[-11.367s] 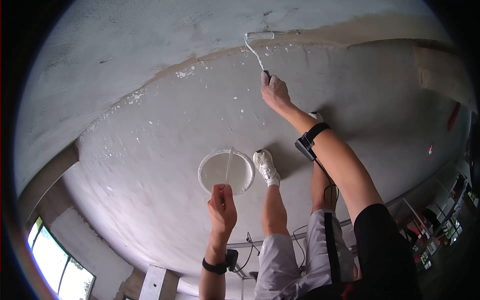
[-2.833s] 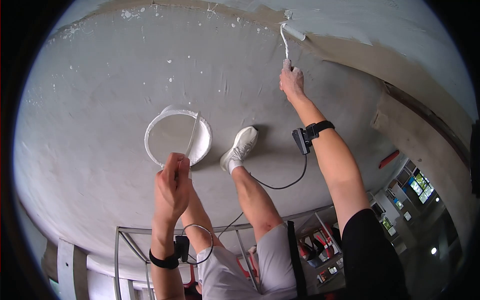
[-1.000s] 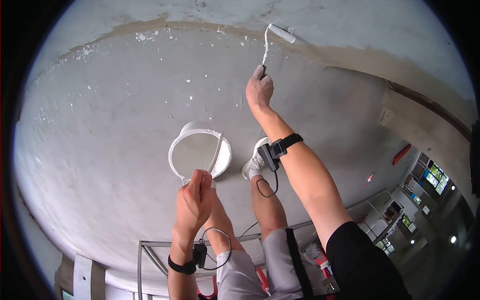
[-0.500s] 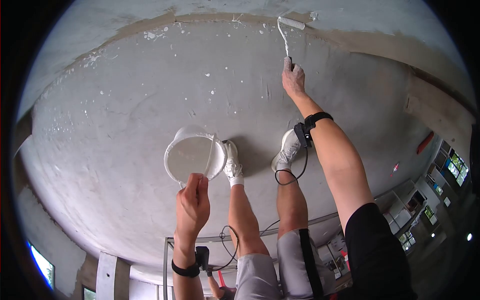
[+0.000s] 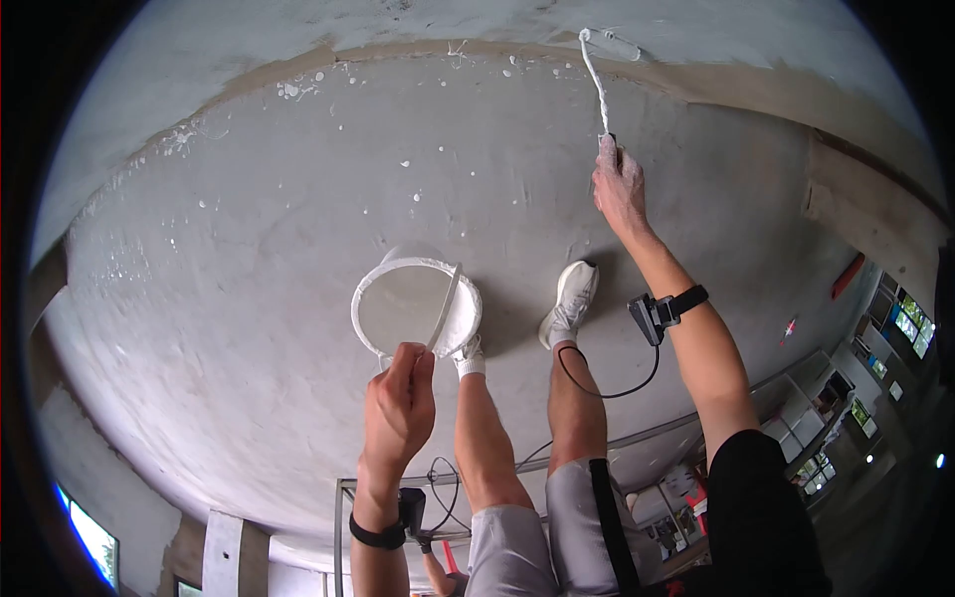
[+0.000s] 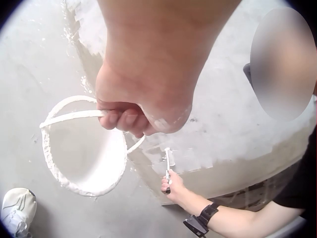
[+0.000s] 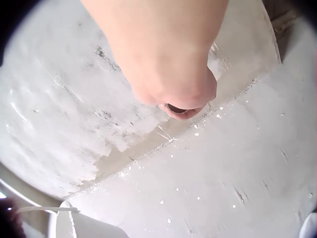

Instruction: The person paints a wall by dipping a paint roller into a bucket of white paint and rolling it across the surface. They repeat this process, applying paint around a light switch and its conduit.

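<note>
My left hand (image 5: 398, 408) grips the white bail handle (image 5: 446, 303) of a paint-crusted white bucket (image 5: 356, 316), which hangs below the fist. Pale liquid shows inside the bucket's rim. In the left wrist view the fingers (image 6: 130, 119) curl round the handle. Farther off, my right hand (image 5: 621, 189) grips a paint roller by its dark grip, the thumb lying along it. The paint roller (image 5: 595, 78) has a paint-coated wire frame, and its white sleeve (image 5: 615, 45) overlaps the lower wall. In the right wrist view, only the dark grip end (image 7: 176, 108) shows; the hand hides the rest.
The grey wall (image 5: 398, 25) has a bare brownish strip (image 5: 736, 82) along its base. White paint drops spot the concrete floor (image 5: 298, 229). My shoe (image 5: 572, 298) stands right of the bucket. A metal frame (image 5: 340, 537) and a cable (image 5: 617, 393) are near my legs.
The roller has moved right and slightly up along the wall base since a second ago, with my right hand also farther right. My left hand keeps its grip on the bucket handle.
</note>
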